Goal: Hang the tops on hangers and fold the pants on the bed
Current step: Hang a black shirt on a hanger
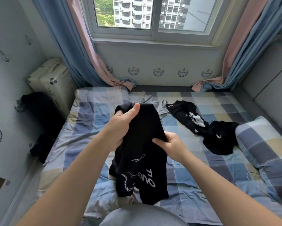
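Observation:
A black top with white printed lettering hangs above the bed, its lower part bunched on the checked cover. My left hand grips its upper end, thumb on top. My right hand pinches the fabric's right edge lower down. Another black garment with white marks lies spread on the bed to the right. A pale grey garment lies crumpled behind the held top. No hanger is in view.
A checked pillow lies at the bed's right side, beside a grey padded wall. Dark clothing sits in the gap left of the bed, near a cream suitcase. Curtains frame the window beyond the bed.

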Demonstrator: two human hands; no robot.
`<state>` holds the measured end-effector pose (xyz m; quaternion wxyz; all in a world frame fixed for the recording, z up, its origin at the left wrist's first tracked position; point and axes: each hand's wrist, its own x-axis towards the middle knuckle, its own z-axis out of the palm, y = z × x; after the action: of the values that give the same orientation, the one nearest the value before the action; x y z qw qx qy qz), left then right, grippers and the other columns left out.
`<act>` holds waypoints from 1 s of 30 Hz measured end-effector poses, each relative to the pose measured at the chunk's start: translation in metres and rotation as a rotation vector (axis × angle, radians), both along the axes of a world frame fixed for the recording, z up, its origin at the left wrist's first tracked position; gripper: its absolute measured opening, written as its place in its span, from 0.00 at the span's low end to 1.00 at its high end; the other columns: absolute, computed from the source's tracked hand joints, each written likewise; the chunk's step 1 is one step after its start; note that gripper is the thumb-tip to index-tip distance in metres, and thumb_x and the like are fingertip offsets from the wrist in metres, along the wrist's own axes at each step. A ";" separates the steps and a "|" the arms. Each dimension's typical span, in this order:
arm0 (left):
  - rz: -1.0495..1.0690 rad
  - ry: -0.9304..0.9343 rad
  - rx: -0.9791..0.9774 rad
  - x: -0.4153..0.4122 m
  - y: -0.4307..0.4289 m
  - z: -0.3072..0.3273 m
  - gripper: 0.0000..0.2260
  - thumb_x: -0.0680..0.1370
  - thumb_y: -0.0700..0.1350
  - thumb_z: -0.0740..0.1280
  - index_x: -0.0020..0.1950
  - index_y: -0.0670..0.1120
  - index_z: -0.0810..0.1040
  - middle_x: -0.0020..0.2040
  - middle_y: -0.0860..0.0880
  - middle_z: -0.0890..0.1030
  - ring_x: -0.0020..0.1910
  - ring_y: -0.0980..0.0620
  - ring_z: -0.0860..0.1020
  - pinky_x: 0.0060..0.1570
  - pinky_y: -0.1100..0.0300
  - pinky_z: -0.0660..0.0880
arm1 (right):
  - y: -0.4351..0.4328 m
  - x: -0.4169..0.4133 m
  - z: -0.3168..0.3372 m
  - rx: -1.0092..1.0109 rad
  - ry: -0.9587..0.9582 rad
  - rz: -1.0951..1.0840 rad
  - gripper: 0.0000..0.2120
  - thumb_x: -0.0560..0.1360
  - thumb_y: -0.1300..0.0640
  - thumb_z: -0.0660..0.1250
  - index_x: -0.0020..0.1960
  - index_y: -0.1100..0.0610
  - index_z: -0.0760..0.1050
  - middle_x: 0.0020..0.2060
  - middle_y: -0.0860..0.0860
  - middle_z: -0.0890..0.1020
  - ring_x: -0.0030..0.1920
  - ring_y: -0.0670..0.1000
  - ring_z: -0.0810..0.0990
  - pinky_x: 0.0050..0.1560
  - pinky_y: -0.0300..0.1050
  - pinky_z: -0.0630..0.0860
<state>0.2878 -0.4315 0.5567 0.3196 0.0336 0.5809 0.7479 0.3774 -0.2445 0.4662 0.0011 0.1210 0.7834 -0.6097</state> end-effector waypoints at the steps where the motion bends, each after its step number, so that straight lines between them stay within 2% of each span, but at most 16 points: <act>1: 0.020 -0.001 0.003 -0.003 -0.002 0.001 0.23 0.76 0.58 0.71 0.67 0.47 0.74 0.56 0.46 0.85 0.54 0.47 0.85 0.51 0.50 0.82 | 0.005 0.003 -0.007 0.040 -0.038 -0.002 0.05 0.73 0.49 0.71 0.45 0.38 0.84 0.43 0.43 0.87 0.47 0.46 0.86 0.48 0.42 0.81; 3: 0.083 0.011 0.013 -0.009 -0.006 0.002 0.23 0.76 0.58 0.71 0.67 0.48 0.75 0.57 0.47 0.85 0.54 0.48 0.85 0.48 0.52 0.83 | 0.018 0.010 -0.024 0.132 -0.119 -0.017 0.11 0.75 0.54 0.72 0.41 0.38 0.83 0.37 0.39 0.85 0.42 0.46 0.84 0.45 0.42 0.77; 5: 0.147 0.022 0.001 -0.016 -0.010 0.001 0.18 0.77 0.58 0.70 0.62 0.50 0.77 0.54 0.49 0.86 0.50 0.51 0.86 0.40 0.56 0.83 | 0.033 0.018 -0.042 0.182 -0.217 -0.063 0.16 0.76 0.61 0.72 0.38 0.40 0.83 0.34 0.40 0.84 0.41 0.48 0.82 0.46 0.46 0.77; 8: 0.117 0.070 -0.059 -0.022 -0.012 -0.004 0.09 0.81 0.55 0.67 0.53 0.51 0.79 0.47 0.52 0.87 0.47 0.53 0.86 0.38 0.60 0.81 | 0.047 0.023 -0.053 0.176 -0.302 -0.176 0.06 0.77 0.61 0.72 0.44 0.52 0.83 0.40 0.50 0.85 0.43 0.53 0.83 0.50 0.52 0.79; 9: 0.072 0.099 -0.086 -0.022 -0.013 -0.008 0.09 0.81 0.54 0.67 0.53 0.51 0.80 0.47 0.52 0.87 0.48 0.52 0.86 0.41 0.60 0.81 | 0.048 0.023 -0.052 0.135 -0.303 -0.216 0.04 0.77 0.61 0.71 0.45 0.56 0.82 0.41 0.54 0.85 0.42 0.53 0.84 0.48 0.51 0.79; 11: -0.027 0.160 -0.142 -0.020 -0.012 -0.017 0.10 0.81 0.54 0.67 0.57 0.50 0.81 0.51 0.50 0.87 0.52 0.50 0.85 0.47 0.57 0.81 | 0.045 0.018 -0.044 0.008 -0.296 -0.291 0.06 0.79 0.59 0.69 0.45 0.60 0.82 0.41 0.57 0.85 0.39 0.52 0.83 0.44 0.48 0.79; 14: -0.163 0.197 -0.216 -0.013 -0.010 -0.031 0.13 0.80 0.53 0.69 0.60 0.48 0.81 0.52 0.48 0.87 0.52 0.48 0.85 0.50 0.54 0.82 | 0.037 0.006 -0.024 -0.130 -0.259 -0.347 0.09 0.80 0.59 0.67 0.47 0.63 0.81 0.39 0.57 0.84 0.37 0.52 0.83 0.38 0.44 0.78; 15: -0.205 0.201 -0.269 -0.010 -0.009 -0.035 0.13 0.79 0.53 0.70 0.59 0.49 0.81 0.50 0.50 0.87 0.50 0.50 0.86 0.48 0.57 0.81 | 0.034 0.002 -0.015 -0.170 -0.238 -0.358 0.08 0.81 0.59 0.66 0.48 0.63 0.81 0.37 0.56 0.84 0.35 0.51 0.82 0.35 0.41 0.77; 17: -0.311 0.219 -0.399 -0.003 -0.006 -0.041 0.09 0.78 0.54 0.72 0.52 0.49 0.81 0.42 0.55 0.87 0.43 0.57 0.85 0.38 0.66 0.79 | 0.028 -0.005 0.005 -0.275 -0.181 -0.379 0.08 0.81 0.61 0.64 0.53 0.63 0.80 0.39 0.56 0.84 0.38 0.52 0.83 0.35 0.42 0.77; 19: -0.440 0.276 -0.562 0.003 -0.002 -0.045 0.10 0.77 0.57 0.72 0.45 0.51 0.79 0.39 0.58 0.84 0.39 0.60 0.83 0.34 0.66 0.76 | 0.023 -0.010 0.026 -0.360 -0.117 -0.370 0.08 0.82 0.60 0.63 0.56 0.62 0.79 0.41 0.55 0.84 0.39 0.53 0.83 0.36 0.44 0.78; 21: -0.553 0.285 -0.591 0.011 0.003 -0.049 0.12 0.77 0.59 0.71 0.54 0.53 0.79 0.48 0.60 0.82 0.45 0.61 0.80 0.41 0.64 0.77 | 0.016 -0.012 0.046 -0.407 -0.063 -0.344 0.06 0.82 0.59 0.64 0.52 0.59 0.78 0.38 0.53 0.83 0.36 0.52 0.82 0.36 0.45 0.79; 23: -0.620 0.260 -0.524 0.020 0.008 -0.048 0.15 0.77 0.57 0.72 0.62 0.57 0.78 0.47 0.66 0.83 0.47 0.64 0.80 0.43 0.69 0.75 | 0.006 -0.014 0.061 -0.447 -0.028 -0.325 0.05 0.82 0.58 0.65 0.48 0.57 0.76 0.36 0.51 0.82 0.35 0.51 0.82 0.39 0.46 0.80; 25: -0.665 0.305 -0.470 0.027 0.015 -0.053 0.11 0.77 0.53 0.73 0.59 0.57 0.80 0.49 0.62 0.85 0.49 0.64 0.82 0.50 0.69 0.78 | -0.002 -0.013 0.072 -0.490 0.016 -0.308 0.06 0.82 0.58 0.65 0.46 0.56 0.76 0.36 0.51 0.82 0.36 0.52 0.83 0.41 0.47 0.81; 28: -0.615 0.435 -0.487 0.034 0.023 -0.063 0.09 0.78 0.47 0.73 0.57 0.56 0.80 0.52 0.57 0.85 0.52 0.62 0.82 0.54 0.65 0.78 | -0.011 -0.011 0.083 -0.528 0.082 -0.295 0.06 0.81 0.59 0.66 0.46 0.57 0.76 0.37 0.53 0.83 0.40 0.54 0.84 0.44 0.49 0.82; 30: -0.498 0.487 -0.537 0.032 0.023 -0.070 0.06 0.80 0.47 0.69 0.57 0.51 0.81 0.52 0.53 0.85 0.53 0.55 0.82 0.59 0.53 0.78 | -0.013 -0.009 0.089 -0.553 0.132 -0.295 0.05 0.81 0.59 0.66 0.46 0.57 0.76 0.38 0.54 0.84 0.41 0.54 0.85 0.44 0.49 0.82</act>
<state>0.3201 -0.4088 0.4868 0.3414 0.2636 0.7873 0.4405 0.3685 -0.2577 0.5552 -0.1053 0.1884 0.5602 -0.7997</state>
